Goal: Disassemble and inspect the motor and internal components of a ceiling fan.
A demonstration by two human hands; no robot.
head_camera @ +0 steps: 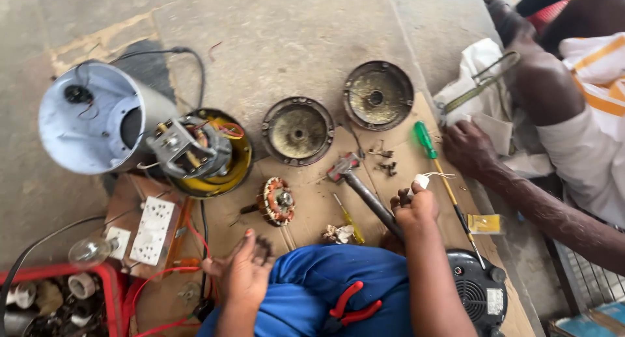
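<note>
Hammer with its metal head resting on the cardboard sheet lies aslant across the middle of the work area, its dark handle running down toward the person's right hand. That hand is curled shut, knuckles up, at the lower end of the handle, and a small white piece with thin white wires pokes out above the fingers; whether the fingers actually grip the handle or only the white piece I cannot tell. The left hand lies open, fingers spread, beside the blue-clad knee, holding nothing, near red wires and a white switch board.

Just left of the hammer head sits a copper-wound rotor, and a small yellow-handled screwdriver lies between them. A green-handled screwdriver lies just to the right. Two round metal end covers rest farther up, open side facing up, and a motor body in a yellow ring leans against a grey cylindrical housing. Red pliers rest on the lap.

Handling the small wired piece well would, I judge, call for keeping the thin wires free of the hammer handle, since they look easy to snag. Another person's hand rests on the cardboard edge close by, so elbow room there is tight.
</note>
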